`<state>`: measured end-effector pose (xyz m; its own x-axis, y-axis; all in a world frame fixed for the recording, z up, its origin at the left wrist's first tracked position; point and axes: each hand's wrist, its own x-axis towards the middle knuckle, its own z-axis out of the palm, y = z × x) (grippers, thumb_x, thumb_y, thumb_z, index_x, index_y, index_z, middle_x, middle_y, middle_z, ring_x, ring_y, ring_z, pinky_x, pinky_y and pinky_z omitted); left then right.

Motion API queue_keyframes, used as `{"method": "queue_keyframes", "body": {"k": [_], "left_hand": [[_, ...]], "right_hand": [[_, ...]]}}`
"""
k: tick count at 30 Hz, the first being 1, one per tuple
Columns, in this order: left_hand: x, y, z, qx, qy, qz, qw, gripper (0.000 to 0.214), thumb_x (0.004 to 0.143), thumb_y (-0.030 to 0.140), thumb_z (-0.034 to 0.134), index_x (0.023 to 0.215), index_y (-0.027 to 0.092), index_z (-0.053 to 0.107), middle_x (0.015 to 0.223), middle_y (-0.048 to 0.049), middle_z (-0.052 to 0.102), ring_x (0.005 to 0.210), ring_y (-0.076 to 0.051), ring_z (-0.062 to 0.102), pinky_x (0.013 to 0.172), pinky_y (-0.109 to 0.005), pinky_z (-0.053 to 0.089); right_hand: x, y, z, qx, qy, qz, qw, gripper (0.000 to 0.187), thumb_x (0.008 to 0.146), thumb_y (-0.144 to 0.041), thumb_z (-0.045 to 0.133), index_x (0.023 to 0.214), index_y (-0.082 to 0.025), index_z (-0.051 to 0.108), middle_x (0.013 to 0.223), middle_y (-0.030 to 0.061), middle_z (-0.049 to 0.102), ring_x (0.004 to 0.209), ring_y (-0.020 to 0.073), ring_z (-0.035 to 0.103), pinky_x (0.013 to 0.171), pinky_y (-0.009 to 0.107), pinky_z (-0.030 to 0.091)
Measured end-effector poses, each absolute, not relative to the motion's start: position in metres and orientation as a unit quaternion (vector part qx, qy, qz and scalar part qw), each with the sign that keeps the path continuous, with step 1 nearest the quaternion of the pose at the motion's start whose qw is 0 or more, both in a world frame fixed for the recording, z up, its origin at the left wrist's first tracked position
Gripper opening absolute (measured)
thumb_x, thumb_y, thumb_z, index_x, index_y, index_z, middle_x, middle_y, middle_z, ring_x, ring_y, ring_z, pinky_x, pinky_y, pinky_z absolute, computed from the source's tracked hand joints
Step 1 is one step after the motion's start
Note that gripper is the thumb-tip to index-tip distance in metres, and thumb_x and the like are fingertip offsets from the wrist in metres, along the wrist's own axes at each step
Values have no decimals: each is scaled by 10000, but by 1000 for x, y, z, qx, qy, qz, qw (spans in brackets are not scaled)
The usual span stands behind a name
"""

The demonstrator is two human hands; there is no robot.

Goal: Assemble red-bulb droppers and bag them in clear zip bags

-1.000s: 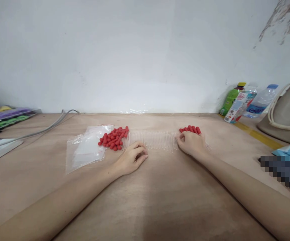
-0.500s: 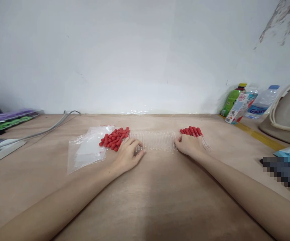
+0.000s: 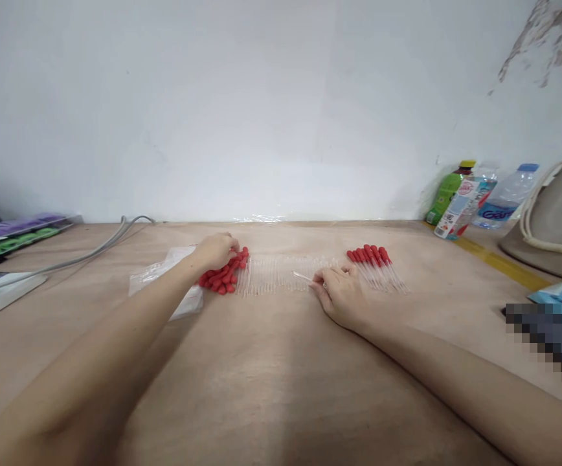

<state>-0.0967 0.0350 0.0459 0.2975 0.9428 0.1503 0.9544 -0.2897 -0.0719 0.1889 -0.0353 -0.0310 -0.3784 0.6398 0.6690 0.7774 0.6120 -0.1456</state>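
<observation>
"Head view: what has just changed on your side?"

"Both hands have shifted, as far as I can see from here. The left hand (image 3: 219,251) has left the row of clear tubes (image 3: 260,275) and is now over the pile of loose red bulbs (image 3: 220,281). The right hand (image 3: 342,290) has come in from the row's right end with one clear tube (image 3: 302,276)."

"And the fingers?"

"The right fingertips pinch that tube, its free end pointing left over the row. The left fingers curl down at the back of the pile; I can't tell whether they grasp a bulb."

"So what does it mean for the work?"

"I read it as a tube picked out, with the bulbs within reach. The red-topped tubes (image 3: 372,259) lie slanted, side by side, just right of the right hand."

"Surface and room?"

"A brown table (image 3: 261,369), with clear plastic bags (image 3: 152,275) partly hidden by the left forearm and a grey cable (image 3: 94,248) farther left. At the right, yellow tape (image 3: 502,262) runs near a green bottle (image 3: 447,195) and a beige bag (image 3: 560,213). A pale wall (image 3: 281,116), scuffed at upper right, stands behind."
</observation>
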Motion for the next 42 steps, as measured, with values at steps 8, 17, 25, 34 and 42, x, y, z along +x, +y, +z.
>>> {"method": "queue_keyframes", "body": {"k": [8,17,25,34,42], "left_hand": [[-103,53,48,-813,-582,-2,20,154,676,205,518,805,201,600,749,-25,635,674,-187,562,585,-246,381],[-83,14,45,-834,-490,-255,-14,333,862,198,323,1158,217,474,977,-65,517,874,-169,539,736,-281,422],[-32,-44,-9,-731,-405,-432,-340,153,777,242,551,860,184,436,812,0,546,719,-109,571,657,-249,461],[-23,-52,-11,-684,-399,-442,-422,97,712,194,594,730,141,515,736,-9,576,726,-122,577,716,-275,449],[-26,-50,-13,-733,-379,-435,-361,98,735,209,597,717,139,532,744,-9,539,727,-120,534,696,-261,431]], "right_hand": [[192,-36,-28,-424,-832,-74,350,139,855,-242,423,814,-163,530,760,34,643,705,153,552,761,325,245],[192,-34,-30,-378,-856,-59,349,231,878,-201,364,952,-161,579,821,62,648,775,166,559,724,309,296],[193,-39,-28,-335,-872,-54,352,177,861,-226,404,848,-163,569,783,36,636,665,122,539,746,309,298],[191,-42,-29,-308,-882,-70,350,189,867,-242,409,823,-164,574,757,28,638,653,113,539,762,313,283],[191,-42,-31,-303,-875,-68,371,165,858,-243,432,829,-169,576,745,19,631,642,107,531,748,313,286]]}}
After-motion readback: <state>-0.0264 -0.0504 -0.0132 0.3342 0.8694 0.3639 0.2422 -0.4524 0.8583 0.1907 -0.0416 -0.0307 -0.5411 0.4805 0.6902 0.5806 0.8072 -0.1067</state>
